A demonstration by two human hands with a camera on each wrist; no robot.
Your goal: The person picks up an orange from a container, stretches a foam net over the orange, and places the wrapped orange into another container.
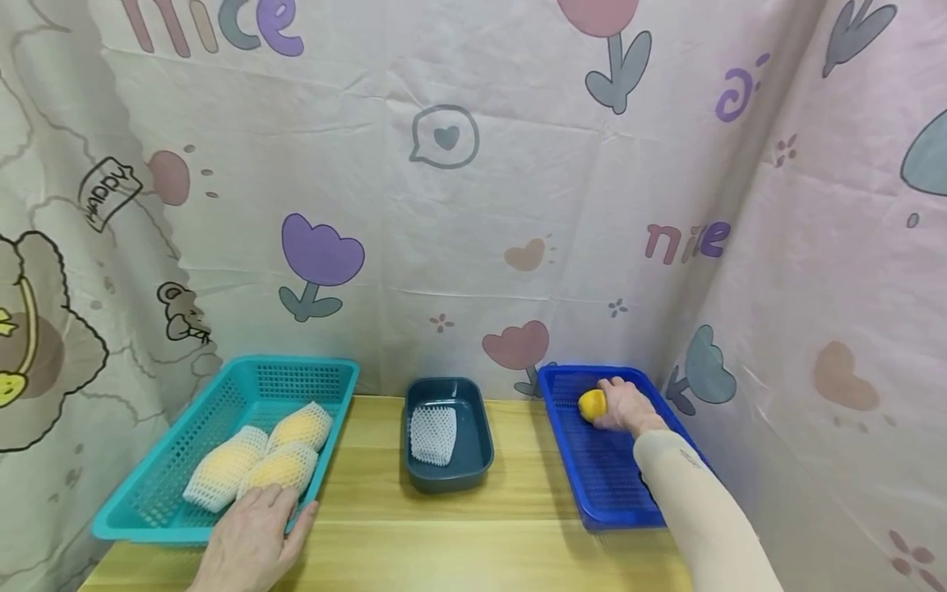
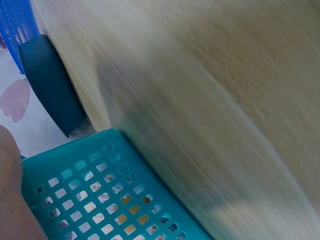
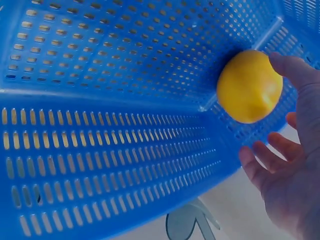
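A smooth yellow fruit (image 1: 592, 405) lies toward the far end of the blue basket (image 1: 602, 473). My right hand (image 1: 625, 409) reaches over it from the right. In the right wrist view, the thumb tip overlaps the edge of the fruit (image 3: 249, 87), while the other fingers are spread apart below, not closed round it. At the left, my left hand (image 1: 251, 534) lies over the near rim of the teal basket (image 1: 151, 533), fingertips at the nearest of several yellow fruits in white foam nets (image 1: 229, 462). The left wrist view shows mostly the basket's side (image 2: 85, 195).
Between the baskets stands a dark teal tray (image 1: 451, 479) with an empty-looking white foam net (image 1: 434, 436) in it. All three containers are on a light wooden table (image 1: 459, 551). A printed curtain (image 1: 444, 222) hangs close behind and along both sides.
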